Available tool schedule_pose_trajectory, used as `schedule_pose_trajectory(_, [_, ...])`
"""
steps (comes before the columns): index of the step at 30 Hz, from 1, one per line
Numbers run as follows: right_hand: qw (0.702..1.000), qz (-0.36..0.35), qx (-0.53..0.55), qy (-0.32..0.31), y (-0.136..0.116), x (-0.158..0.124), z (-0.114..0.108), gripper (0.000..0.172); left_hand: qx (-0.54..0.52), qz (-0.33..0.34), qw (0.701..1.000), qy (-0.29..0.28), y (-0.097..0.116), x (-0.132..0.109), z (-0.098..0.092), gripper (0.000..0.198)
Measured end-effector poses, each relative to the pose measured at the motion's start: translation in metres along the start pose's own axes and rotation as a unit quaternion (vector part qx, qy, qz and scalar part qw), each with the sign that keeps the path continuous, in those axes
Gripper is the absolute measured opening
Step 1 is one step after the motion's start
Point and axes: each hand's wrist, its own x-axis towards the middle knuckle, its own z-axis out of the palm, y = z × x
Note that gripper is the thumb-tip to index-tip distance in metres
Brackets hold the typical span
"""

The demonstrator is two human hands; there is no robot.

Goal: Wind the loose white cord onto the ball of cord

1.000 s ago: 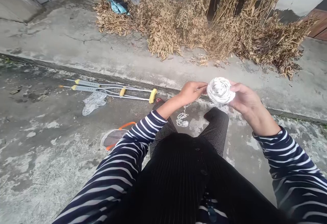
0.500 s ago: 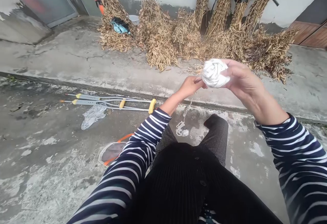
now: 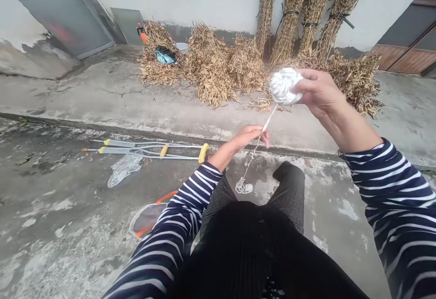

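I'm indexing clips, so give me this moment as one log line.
right hand: holds white cord ball | left hand: touches cord strand | ground: loose white cord, crutches

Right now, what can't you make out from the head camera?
All in the head view:
White ball: back hidden by its own bulk, right edge by the right hand.
White cord: a bit covered by the left hand.
Orange-edged item: right part, behind the left sleeve.
Leaning bundles: tops, cut off by the upper edge.
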Motion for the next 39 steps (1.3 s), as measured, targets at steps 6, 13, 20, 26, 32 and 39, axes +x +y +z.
schedule_pose_trajectory(6, [0.954,-0.265,-0.091,0.109,-0.007,0.007,-0.01,0.044,0.014,-0.06,0.998,-0.003,-0.033,-0.027,0.004,0.02])
schedule_pose_trajectory(13, [0.934,-0.28,-0.221,-0.036,-0.005,-0.032,0.029,0.051,0.099,0.026,0.972,0.21,-0.006,-0.01,0.0,0.041])
schedule_pose_trajectory(20, [0.942,-0.268,-0.198,-0.045,-0.012,-0.03,0.053,0.047,-0.03,0.14,0.942,0.302,0.05,0.005,0.025,0.033])
schedule_pose_trajectory(26, [0.994,-0.084,0.017,-0.068,-0.004,-0.01,0.04,0.044,-0.054,0.108,0.963,0.24,0.042,0.002,0.013,0.027])
schedule_pose_trajectory(32, [0.985,0.012,0.143,-0.1,0.0,-0.006,0.018,0.041,-0.089,-0.009,0.984,0.152,-0.004,-0.018,0.002,0.041])
schedule_pose_trajectory(39, [0.978,0.091,0.153,-0.111,0.026,-0.015,0.004,0.049,-0.004,-0.212,0.968,0.134,-0.087,-0.064,-0.021,0.045])
